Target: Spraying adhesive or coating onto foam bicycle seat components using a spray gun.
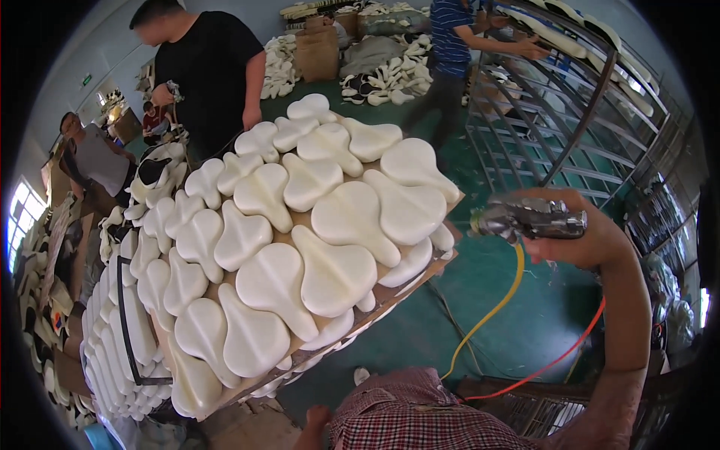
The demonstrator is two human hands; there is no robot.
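Observation:
In my raised right hand [581,225], its fingers wrapped round the grip, is a metal spray gun [529,217]. A yellow hose [495,300] hangs from the gun and curves down toward my body. The gun is to the right of the board, apart from the pads. My left hand [319,416] is low beside my checked shirt, near the board's front edge; its fingers are too small and hidden to make out. White saddle-shaped foam pads [337,274] cover a brown board [442,262] in front of me, packed close in rows, with more pads on a layer below.
A red hose [555,367] trails at lower right. At far right a person in a striped shirt [450,37] reaches to a metal rack [562,142]. A person in black [210,75] stands beyond the board. More white pads [390,79] are heaped behind.

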